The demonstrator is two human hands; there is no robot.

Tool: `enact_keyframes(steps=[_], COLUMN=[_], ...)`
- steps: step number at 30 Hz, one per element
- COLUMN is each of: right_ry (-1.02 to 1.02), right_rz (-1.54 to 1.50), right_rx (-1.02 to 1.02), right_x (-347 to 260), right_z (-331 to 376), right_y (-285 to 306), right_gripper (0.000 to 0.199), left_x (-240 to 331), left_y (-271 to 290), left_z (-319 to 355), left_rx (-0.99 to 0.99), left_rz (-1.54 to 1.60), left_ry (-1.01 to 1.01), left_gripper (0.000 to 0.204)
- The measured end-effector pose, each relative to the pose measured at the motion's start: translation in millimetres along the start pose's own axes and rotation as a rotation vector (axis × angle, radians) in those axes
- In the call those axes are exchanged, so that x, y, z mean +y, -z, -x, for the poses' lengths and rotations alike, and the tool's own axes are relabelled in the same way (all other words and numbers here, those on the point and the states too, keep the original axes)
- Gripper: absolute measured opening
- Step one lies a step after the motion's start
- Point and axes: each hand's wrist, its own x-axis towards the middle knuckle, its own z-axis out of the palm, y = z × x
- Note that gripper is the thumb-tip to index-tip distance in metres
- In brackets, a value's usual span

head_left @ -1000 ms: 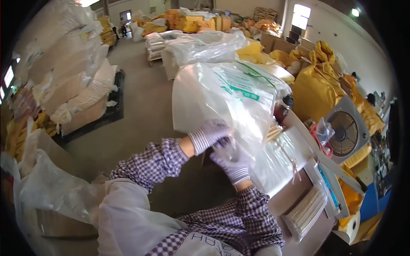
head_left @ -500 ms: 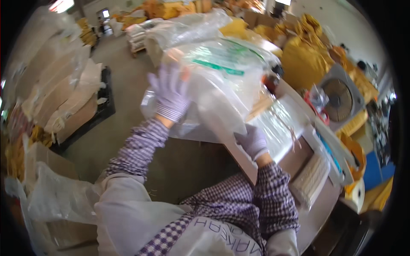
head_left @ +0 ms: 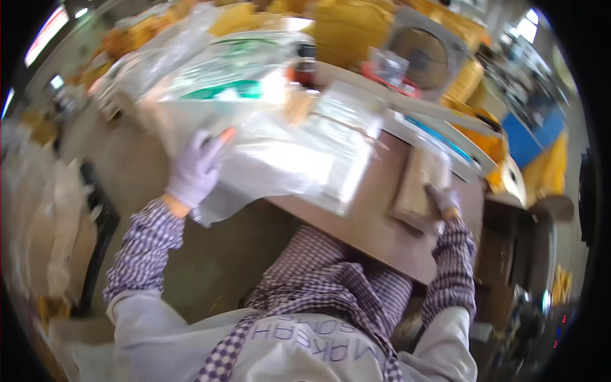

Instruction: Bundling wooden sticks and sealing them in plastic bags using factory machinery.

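Note:
My left hand [head_left: 195, 169], in a pale lavender glove with one orange-tinted fingertip showing, lies on the left part of a large clear plastic bag [head_left: 254, 159]. Its fingers are stretched out, slightly blurred. Green print marks the bag's far part, and its near edge hangs past the table. At the right, my gloved right hand [head_left: 445, 199] closes on the near right side of a beige bundle in clear wrap [head_left: 414, 184], which lies on the table. Between the hands, a flat clear-wrapped pack [head_left: 340, 143] with a tie lies beside the bag.
The brown tabletop [head_left: 375, 232] ends just before my lap. Beyond it stand a grey box fan [head_left: 420, 57] and yellow sacks [head_left: 353, 32]. A dark bottle [head_left: 305, 63] stands behind the bag. An open cardboard box [head_left: 509, 248] and a white roll [head_left: 512, 180] are at the right.
My right hand has left the plastic bag's near edge and moved right onto the wrapped bundle. The left hand has come down nearer, still at the bag. The view has turned right.

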Motion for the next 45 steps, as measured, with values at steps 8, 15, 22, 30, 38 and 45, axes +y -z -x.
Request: enact_keyframes(steps=[8, 15, 22, 30, 38, 45], right_ry=[-0.012, 0.001, 0.456, 0.195, 0.444, 0.617], right_rz=[-0.701, -1.620, -1.538, -1.559, -1.236, -1.429], right_rx=[-0.086, -0.302, -1.039, -1.124, -0.857, -0.721], right_x=[27.3, 35.2, 48.3, -12.6, -41.6, -69.3], right_z=[37.0, 124.3, 199.0, 260.4, 284.0, 220.1], right_y=[-12.8, -63.3, -115.4, -99.2, -83.2, -145.9], right_gripper=[0.052, 0.022, 0.067, 0.068, 0.064, 0.045], left_x=[-5.6, 59.1, 63.4, 77.2, 116.4, 179.3], left_y=[-17.6, -46.8, -72.9, 50.1, 29.4, 30.8], left_z=[-51.3, -32.2, -66.6, -36.4, -20.0, 26.7], left_rx=[-0.160, -0.409, -0.418, -0.286, -0.071, -0.173], left_rz=[0.474, 0.174, 0.523, 0.202, 0.016, 0.593], left_ry=[0.310, 0.073, 0.087, -0.081, -0.531, -0.613], left_gripper=[0.011, 0.026, 0.035, 0.036, 0.039, 0.042])
